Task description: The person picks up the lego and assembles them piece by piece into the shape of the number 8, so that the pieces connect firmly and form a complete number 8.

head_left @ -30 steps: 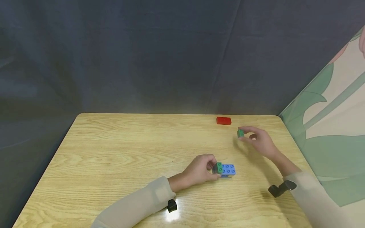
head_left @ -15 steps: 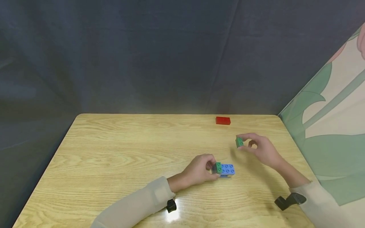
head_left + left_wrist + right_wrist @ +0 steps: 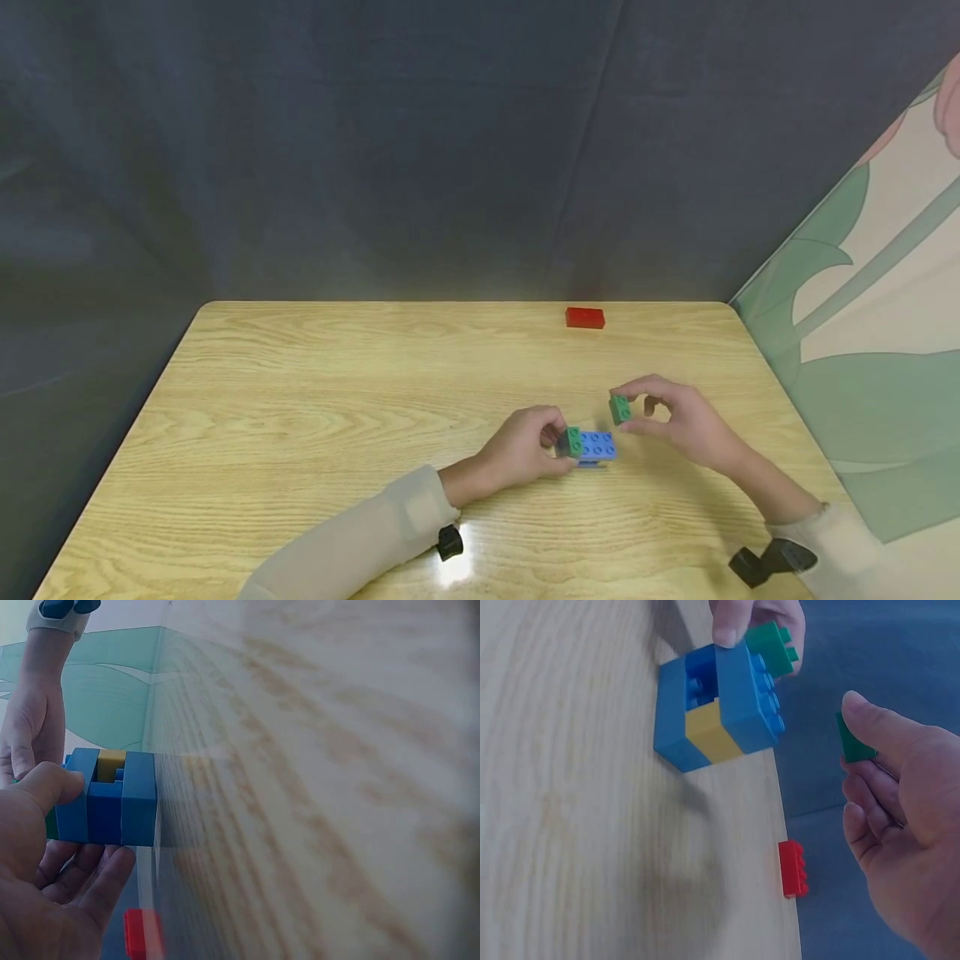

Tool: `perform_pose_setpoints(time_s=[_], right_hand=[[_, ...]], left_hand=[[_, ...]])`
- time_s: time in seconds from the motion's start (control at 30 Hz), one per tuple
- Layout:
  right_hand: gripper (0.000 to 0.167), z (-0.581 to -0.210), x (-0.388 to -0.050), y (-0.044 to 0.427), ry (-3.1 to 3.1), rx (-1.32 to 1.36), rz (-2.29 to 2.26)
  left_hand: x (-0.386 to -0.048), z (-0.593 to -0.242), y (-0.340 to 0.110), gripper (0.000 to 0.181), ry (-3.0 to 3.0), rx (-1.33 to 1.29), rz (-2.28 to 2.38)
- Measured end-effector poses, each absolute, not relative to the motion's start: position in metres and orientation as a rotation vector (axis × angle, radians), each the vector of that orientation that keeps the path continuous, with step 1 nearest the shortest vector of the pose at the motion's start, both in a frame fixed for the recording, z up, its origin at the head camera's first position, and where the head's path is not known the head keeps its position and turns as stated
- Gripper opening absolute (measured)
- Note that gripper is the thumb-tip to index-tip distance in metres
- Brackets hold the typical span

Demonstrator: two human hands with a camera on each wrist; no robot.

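Observation:
My left hand (image 3: 525,446) grips the left end of a small stack of toy building bricks. Its top is a blue brick (image 3: 600,446) with a green brick (image 3: 574,442) on the left end. From the side, the left wrist view shows more blue bricks (image 3: 140,799) and a yellow brick (image 3: 112,763) in the middle layer, with a gap between. Up and to the right of the stack, my right hand (image 3: 686,421) pinches another small green brick (image 3: 620,409) between thumb and fingers. That brick (image 3: 853,739) is clear of the stack in the right wrist view.
Near the back edge of the wooden table (image 3: 337,367) lies a red brick (image 3: 585,317). Behind the table hangs a dark cloth (image 3: 390,150). A patterned wall or curtain (image 3: 885,400) runs along the right side.
My right hand has come toward me and slightly left with its green brick, closer to the stack. The left hand keeps its grip in the same place.

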State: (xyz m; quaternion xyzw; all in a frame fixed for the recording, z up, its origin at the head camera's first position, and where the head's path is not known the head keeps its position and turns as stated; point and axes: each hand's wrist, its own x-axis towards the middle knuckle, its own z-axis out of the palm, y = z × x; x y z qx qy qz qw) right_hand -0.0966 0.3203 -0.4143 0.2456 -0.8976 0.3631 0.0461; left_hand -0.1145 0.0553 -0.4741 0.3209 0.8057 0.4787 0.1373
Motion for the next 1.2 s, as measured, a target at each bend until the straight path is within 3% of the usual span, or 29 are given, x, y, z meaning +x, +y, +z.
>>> perform_pose_setpoints(time_s=[1.2], right_hand=[[0.044,-0.443,-0.079,0.316,-2.716,0.815,1.182]], left_hand=[[-0.116,-0.473,0.059,0.025,2.323,0.932,1.399]])
